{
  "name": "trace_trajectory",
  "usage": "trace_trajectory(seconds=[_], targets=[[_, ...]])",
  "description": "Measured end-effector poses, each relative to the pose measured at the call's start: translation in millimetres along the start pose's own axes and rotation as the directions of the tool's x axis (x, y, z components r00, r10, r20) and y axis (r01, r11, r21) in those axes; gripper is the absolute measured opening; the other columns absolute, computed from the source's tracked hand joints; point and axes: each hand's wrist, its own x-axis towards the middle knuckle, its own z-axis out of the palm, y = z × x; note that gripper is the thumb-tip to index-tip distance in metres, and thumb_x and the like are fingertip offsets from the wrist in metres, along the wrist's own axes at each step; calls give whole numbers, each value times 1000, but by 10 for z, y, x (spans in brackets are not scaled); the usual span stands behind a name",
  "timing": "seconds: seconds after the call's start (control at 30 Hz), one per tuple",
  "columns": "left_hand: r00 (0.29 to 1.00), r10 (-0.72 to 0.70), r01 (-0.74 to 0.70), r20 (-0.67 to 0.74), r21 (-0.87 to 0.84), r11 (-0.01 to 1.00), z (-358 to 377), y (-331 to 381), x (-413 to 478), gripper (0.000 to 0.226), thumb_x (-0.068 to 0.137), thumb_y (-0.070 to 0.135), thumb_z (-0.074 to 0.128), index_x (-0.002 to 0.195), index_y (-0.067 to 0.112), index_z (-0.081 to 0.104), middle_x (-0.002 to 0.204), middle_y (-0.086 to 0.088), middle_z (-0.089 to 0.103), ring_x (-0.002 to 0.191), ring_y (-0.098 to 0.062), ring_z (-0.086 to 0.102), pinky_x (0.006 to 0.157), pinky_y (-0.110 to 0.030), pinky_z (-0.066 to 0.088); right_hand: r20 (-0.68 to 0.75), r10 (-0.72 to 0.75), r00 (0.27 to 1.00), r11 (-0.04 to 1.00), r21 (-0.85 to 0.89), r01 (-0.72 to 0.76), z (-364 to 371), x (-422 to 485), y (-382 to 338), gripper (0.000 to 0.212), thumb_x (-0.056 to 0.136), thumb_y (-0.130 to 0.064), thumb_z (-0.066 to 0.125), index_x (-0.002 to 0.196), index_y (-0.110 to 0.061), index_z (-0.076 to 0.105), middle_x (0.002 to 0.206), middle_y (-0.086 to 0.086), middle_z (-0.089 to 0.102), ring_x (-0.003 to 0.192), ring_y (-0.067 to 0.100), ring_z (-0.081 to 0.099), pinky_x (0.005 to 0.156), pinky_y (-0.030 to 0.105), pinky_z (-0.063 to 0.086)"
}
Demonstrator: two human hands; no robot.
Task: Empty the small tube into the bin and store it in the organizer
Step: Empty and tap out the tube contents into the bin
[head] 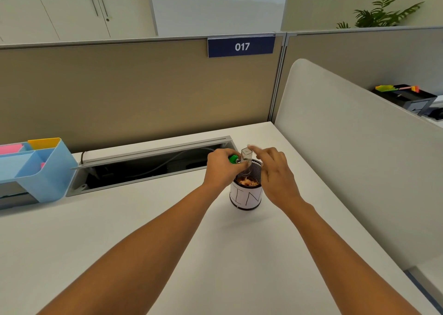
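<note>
1. Where the worktop (119,230) meets the partition at far left, a light blue organizer (45,168) stands upright, with yellow and pink items in its compartments; well apart from both hands.
2. Right of the organizer, an open cable tray (148,163) runs along the back of the worktop, a grey cable lying inside.
3. Left forearm reaches forward from lower left, angled right. Left hand (221,168) is clenched, knuckles up, gripping the lower part of the small tube and also holding a green cap (233,158), which pokes out at the top of the fist.
4. Small tube (246,160), clear plastic: long axis close to vertical, leaning slightly. Closed flat end points up; the mouth points down into the bin. It sits directly over the bin's opening, lower end at about rim level.
5. Bin (247,193): a black mesh cup wrapped in white paper with hand-drawn letters, upright on the worktop. Orange-brown scraps (248,182) show inside.
6. Right forearm comes in from lower right, angled left. Right hand (275,173) is loosely spread, grasping nothing; its fingers (257,150) are blurred and lie at the tube's upper end. Contact cannot be told.
7. A curved grey divider (359,158) stands along the right edge.
</note>
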Motion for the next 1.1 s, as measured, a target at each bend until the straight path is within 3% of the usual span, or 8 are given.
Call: trace_trajectory(seconds=[0.23, 0.33, 0.47, 0.67, 0.8, 0.93, 1.1], targets=[[1000, -8, 8, 7, -16, 1000, 7, 3, -3, 36, 74, 22, 73, 104, 2, 67, 105, -16, 68, 87, -15, 55, 75, -23, 48, -2, 40, 999, 997, 68, -39, 1, -3, 1, 52, 88, -1, 41, 135, -24, 37, 120, 10, 52, 107, 21, 43, 70, 24, 42], [1000, 6, -6, 23, 3, 1000, 13, 11, -12, 35, 76, 21, 71, 105, 3, 66, 106, -16, 67, 88, -16, 56, 76, -22, 47, 34, 59, 998, 981, 184, -65, -20, -12, -36, 54, 88, -11, 50, 137, -25, 32, 126, 4, 54, 112, 18, 43, 82, 26, 40], [997, 38, -42, 67, 63, 997, 27, 18, -37, 34, 80, 20, 67, 108, 3, 64, 107, -15, 67, 86, -12, 54, 76, -18, 43, 91, 90, 992, 914, 388, -118, -30, -16, -102, 43, 91, -10, 45, 133, -17, 42, 131, 8, 54, 121, 21, 47, 101, 34, 43], [995, 32, -39, 99, 69, 997, 12, -12, -73, 35, 82, 19, 65, 113, 3, 62, 113, -16, 65, 105, -23, 60, 82, -21, 44, 65, 150, 987, 900, 403, -163, -48, 46, -165, 32, 88, -18, 55, 119, -10, 55, 117, 13, 64, 106, 21, 59, 91, 32, 51], [989, 19, -27, 149, 47, 999, -13, -18, -80, 48, 75, 16, 72, 120, 10, 57, 125, -11, 59, 115, -22, 53, 87, -24, 42, -72, 213, 974, 890, 425, -163, -51, 67, -154, 25, 90, -15, 53, 114, -9, 57, 108, 13, 66, 92, 14, 58, 78, 22, 53], [983, -16, 8, 185, 45, 999, -60, -74, -98, 58, 74, 3, 71, 126, 12, 48, 132, -10, 51, 118, -22, 51, 89, -25, 47, -117, 264, 957, 876, 445, -187, 1, 40, -139, 23, 91, -16, 51, 112, -10, 57, 107, 14, 65, 90, 16, 60, 60, -3, 45], [973, -80, 79, 218, 15, 997, -92, -124, -148, 49, 78, 0, 65, 122, 10, 46, 131, -11, 51, 115, -21, 50, 84, -23, 44, -149, 377, 914, 812, 528, -249, 26, 20, -143, 24, 92, -17, 48, 114, -9, 55, 111, 16, 63, 93, 17, 58, 57, -4, 43]])
